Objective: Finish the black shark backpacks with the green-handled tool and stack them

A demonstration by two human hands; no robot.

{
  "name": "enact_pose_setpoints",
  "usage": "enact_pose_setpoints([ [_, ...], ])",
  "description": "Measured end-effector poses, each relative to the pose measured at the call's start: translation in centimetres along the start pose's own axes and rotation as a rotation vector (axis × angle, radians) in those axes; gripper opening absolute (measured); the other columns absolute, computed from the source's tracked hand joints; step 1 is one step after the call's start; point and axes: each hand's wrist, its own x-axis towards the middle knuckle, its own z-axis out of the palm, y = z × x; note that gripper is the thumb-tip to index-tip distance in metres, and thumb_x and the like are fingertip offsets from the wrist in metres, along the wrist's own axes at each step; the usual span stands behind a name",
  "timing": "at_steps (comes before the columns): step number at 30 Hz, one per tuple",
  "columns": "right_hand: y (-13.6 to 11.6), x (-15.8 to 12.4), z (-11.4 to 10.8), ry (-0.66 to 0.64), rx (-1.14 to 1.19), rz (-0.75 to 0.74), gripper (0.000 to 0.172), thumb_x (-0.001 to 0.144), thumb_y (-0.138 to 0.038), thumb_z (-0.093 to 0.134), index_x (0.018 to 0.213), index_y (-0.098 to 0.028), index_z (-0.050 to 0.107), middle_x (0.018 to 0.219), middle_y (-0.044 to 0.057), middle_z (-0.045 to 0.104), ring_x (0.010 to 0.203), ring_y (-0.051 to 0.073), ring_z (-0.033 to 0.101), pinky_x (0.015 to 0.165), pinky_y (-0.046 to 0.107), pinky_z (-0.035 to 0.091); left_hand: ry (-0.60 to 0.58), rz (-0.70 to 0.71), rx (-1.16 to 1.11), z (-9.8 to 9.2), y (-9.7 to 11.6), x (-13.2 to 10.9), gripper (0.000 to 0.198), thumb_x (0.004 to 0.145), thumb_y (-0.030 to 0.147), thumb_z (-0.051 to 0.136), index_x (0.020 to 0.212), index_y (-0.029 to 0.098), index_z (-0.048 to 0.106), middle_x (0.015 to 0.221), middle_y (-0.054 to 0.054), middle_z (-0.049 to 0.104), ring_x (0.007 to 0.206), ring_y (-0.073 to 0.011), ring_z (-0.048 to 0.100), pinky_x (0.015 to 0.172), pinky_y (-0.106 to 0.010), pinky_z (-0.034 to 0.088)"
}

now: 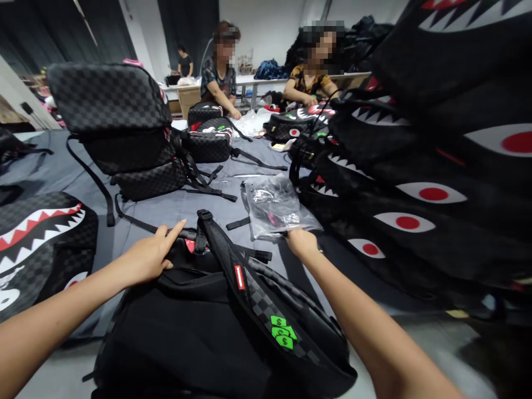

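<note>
A black backpack (187, 332) lies in front of me, its back panel facing up. Its checkered shoulder strap (257, 293) crosses the panel and bears a red label and green dollar-bill patches. My left hand (152, 256) rests at the backpack's top left edge, index finger stretched out, thumb apart. Beyond the backpack, my right hand (302, 243) is closed at the near edge of a clear plastic bag (274, 205). A small dark bit shows at its fingers; what it grips is mostly hidden. Dark and pink contents show through the plastic.
Stacked checkered backpacks (112, 100) stand at the left, above a shark-mouth backpack (45, 238). A tall pile of shark-face backpacks (415, 194) rises on the right. Across the grey-covered table (187, 213), two people work at more bags (208, 147). Loose straps lie about.
</note>
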Motion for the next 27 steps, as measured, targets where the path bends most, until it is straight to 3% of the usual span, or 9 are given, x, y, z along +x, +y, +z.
enact_pose_setpoints([
  [2, 0.5, -0.3, 0.4, 0.02, -0.034, -0.045, 0.027, 0.1, -0.018, 0.047, 0.116, -0.008, 0.067, 0.113, 0.017, 0.07, 0.099, 0.024, 0.07, 0.084, 0.034, 0.051, 0.004, 0.002, 0.009, 0.0, 0.0, 0.1, 0.095, 0.086, 0.021, 0.053, 0.159, 0.025, -0.007, 0.136, -0.017, 0.048, 0.107, -0.0288, 0.068, 0.08, -0.034, 0.053],
  [5, 1.1, -1.6, 1.0, 0.093, -0.061, -0.109, 0.038, 0.098, -0.008, 0.037, 0.125, -0.007, 0.064, 0.119, 0.022, 0.068, 0.101, 0.027, 0.07, 0.08, 0.034, 0.049, 0.023, 0.01, 0.007, 0.0, 0.0, 0.1, 0.096, 0.086, 0.021, 0.055, 0.16, 0.026, -0.006, 0.135, -0.016, 0.049, 0.106, -0.0272, 0.068, 0.08, -0.032, 0.053],
  [9, 2.2, -4.0, 0.7, 0.179, -0.071, -0.162, 0.04, 0.092, -0.006, 0.046, 0.125, -0.016, 0.066, 0.115, 0.015, 0.071, 0.101, 0.025, 0.068, 0.077, 0.031, 0.048, 0.055, 0.019, -0.032, 0.0, -0.2, -0.2, 0.096, 0.084, 0.02, 0.057, 0.16, 0.025, -0.001, 0.135, -0.016, 0.051, 0.11, -0.0284, 0.067, 0.083, -0.033, 0.054],
  [13, 3.7, -7.0, -2.2, 0.306, -0.077, -0.072, 0.035, 0.088, -0.008, 0.051, 0.114, -0.018, 0.071, 0.114, 0.013, 0.073, 0.099, 0.027, 0.068, 0.071, 0.031, 0.049, 0.089, 0.053, -0.151, 0.4, -1.0, -0.8, 0.094, 0.086, 0.023, 0.06, 0.161, 0.027, 0.004, 0.147, -0.017, 0.045, 0.124, -0.032, 0.06, 0.096, -0.041, 0.052],
  [15, 3.4, -9.0, -4.5, 0.431, 0.013, 0.005, 0.036, 0.089, -0.012, 0.05, 0.119, -0.018, 0.07, 0.115, 0.014, 0.073, 0.098, 0.029, 0.069, 0.07, 0.033, 0.049, 0.223, 0.096, -0.223, 0.6, -0.9, -1.2, 0.084, 0.088, 0.03, 0.062, 0.159, 0.025, 0.017, 0.157, -0.017, 0.036, 0.14, -0.0344, 0.046, 0.11, -0.048, 0.043],
  [18, 0.5, -13.0, -8.5, 0.574, 0.431, -0.049, 0.03, 0.09, -0.027, 0.054, 0.114, -0.018, 0.07, 0.09, 0.01, 0.076, 0.078, 0.027, 0.072, 0.064, 0.033, 0.05, 0.568, 0.216, -0.354, 0.4, 0.7, -2.4, 0.06, 0.093, 0.038, 0.059, 0.149, 0.022, 0.041, 0.158, -0.013, 0.039, 0.147, -0.0303, 0.036, 0.12, -0.05, 0.031],
  [20, -2.8, -15.8, -11.0, 0.462, 0.772, -0.287, 0.027, 0.091, -0.039, 0.056, 0.104, -0.019, 0.069, 0.078, 0.006, 0.074, 0.066, 0.023, 0.071, 0.059, 0.029, 0.05, 0.729, 0.33, -0.485, -0.1, 2.6, -3.4, 0.052, 0.094, 0.04, 0.059, 0.142, 0.021, 0.05, 0.147, -0.011, 0.053, 0.137, -0.0254, 0.048, 0.116, -0.045, 0.038],
  [23, -7.8, -19.1, -13.6, 0.247, 0.981, -0.608, 0.022, 0.09, -0.04, 0.059, 0.095, -0.022, 0.07, 0.084, 0.004, 0.074, 0.069, 0.019, 0.071, 0.06, 0.026, 0.052, 0.733, 0.477, -0.665, -0.4, 5.2, -4.9, 0.036, 0.09, 0.036, 0.067, 0.121, 0.02, 0.066, 0.118, -0.007, 0.071, 0.107, -0.0193, 0.066, 0.096, -0.032, 0.05],
  [27, -11.4, -21.1, -14.2, 0.179, 1.179, -0.629, 0.03, 0.08, -0.034, 0.071, 0.106, -0.021, 0.067, 0.089, 0.003, 0.075, 0.079, 0.019, 0.071, 0.069, 0.028, 0.054, 0.707, 0.457, -0.879, 0.5, 5.8, -6.1, 0.009, 0.089, 0.021, 0.065, 0.086, 0.018, 0.072, 0.079, 0.002, 0.073, 0.073, -0.0111, 0.066, 0.071, -0.022, 0.048],
])
